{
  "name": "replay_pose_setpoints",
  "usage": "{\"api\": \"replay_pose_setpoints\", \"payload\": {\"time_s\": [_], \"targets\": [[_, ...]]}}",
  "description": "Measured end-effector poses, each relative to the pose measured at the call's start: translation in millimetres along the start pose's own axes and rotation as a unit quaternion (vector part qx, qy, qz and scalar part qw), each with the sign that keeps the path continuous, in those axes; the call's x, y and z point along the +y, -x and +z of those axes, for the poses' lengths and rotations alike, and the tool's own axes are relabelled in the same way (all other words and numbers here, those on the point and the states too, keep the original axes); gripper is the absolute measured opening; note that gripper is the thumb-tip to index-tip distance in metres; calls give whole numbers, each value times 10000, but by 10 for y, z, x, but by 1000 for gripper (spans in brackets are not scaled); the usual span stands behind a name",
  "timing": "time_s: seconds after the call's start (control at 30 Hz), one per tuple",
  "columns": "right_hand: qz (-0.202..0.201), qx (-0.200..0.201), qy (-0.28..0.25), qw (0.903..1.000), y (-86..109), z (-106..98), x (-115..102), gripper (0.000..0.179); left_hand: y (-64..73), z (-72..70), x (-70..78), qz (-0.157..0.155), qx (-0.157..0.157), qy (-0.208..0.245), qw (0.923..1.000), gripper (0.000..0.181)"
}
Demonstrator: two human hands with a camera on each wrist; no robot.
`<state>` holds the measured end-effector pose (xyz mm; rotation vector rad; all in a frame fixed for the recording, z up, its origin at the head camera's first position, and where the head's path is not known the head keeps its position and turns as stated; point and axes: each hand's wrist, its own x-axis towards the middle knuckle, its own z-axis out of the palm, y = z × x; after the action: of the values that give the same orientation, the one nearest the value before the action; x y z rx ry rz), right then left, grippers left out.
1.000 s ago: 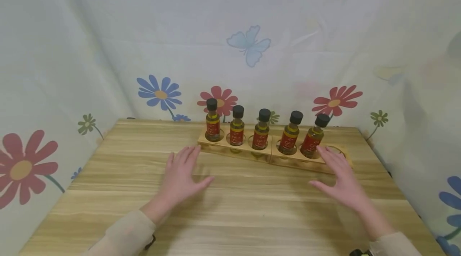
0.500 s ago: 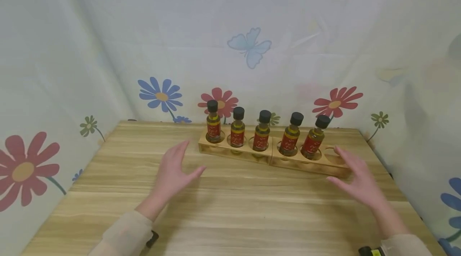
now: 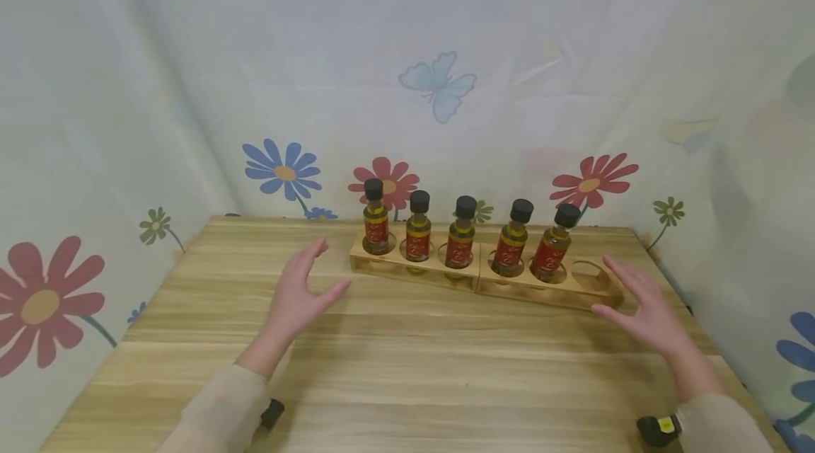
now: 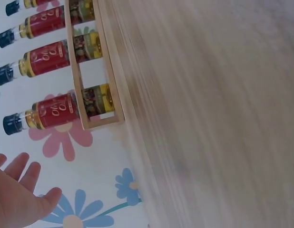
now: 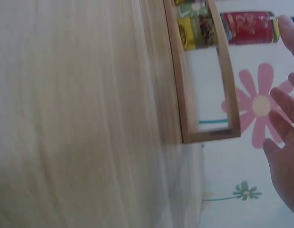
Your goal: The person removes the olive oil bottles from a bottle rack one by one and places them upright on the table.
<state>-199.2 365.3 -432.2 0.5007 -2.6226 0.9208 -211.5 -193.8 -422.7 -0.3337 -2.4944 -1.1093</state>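
Note:
Several olive oil bottles [image 3: 460,244] with black caps and red labels stand upright in a low wooden rack [image 3: 415,274]. The rack's rightmost round hole holds no bottle. To the left of the rack, my left hand [image 3: 296,301] hovers with fingers spread and nothing in it. My right hand [image 3: 649,315] is by the rack's right end, fingers extended and holding nothing. In the left wrist view, the left hand [image 4: 18,192] is apart from the nearest bottle [image 4: 54,111]. The right wrist view has the right hand [image 5: 286,156] beside the rack's end [image 5: 211,135].
The rack stands slantwise near the back of a wood-grain table [image 3: 446,382]. A pale cloth [image 3: 305,35] printed with flowers and a butterfly hangs behind and along the sides. Dark wrist devices [image 3: 659,430] show near both sleeves.
Both hands have drawn apart: the left moved left, away from the rack's left end, and the right moved right, from in front of the end bottle to the rack's right end. The bottles stay put.

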Motion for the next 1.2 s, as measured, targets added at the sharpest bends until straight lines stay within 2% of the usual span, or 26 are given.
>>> {"api": "replay_pose_setpoints", "payload": {"time_s": [0.13,0.37,0.67,0.97,1.2], "targets": [[149,-152,-11,9998,-32,-10,74,88,-24,22,-54,-39,-67,125,9999,84],[528,-390,-77,9978,-90,-35,231,85,-105,63,-123,-287,-218,323,9988,85],[1019,-665,-588,9908,-114,-61,401,91,-237,137,-169,-464,-303,421,9976,85],[946,-796,-864,9886,-127,-24,474,95,-378,189,-203,-651,-282,714,9949,86],[1171,-1032,-1160,9809,-116,-40,530,94,-470,219,-194,-862,-345,958,9911,86]]}}
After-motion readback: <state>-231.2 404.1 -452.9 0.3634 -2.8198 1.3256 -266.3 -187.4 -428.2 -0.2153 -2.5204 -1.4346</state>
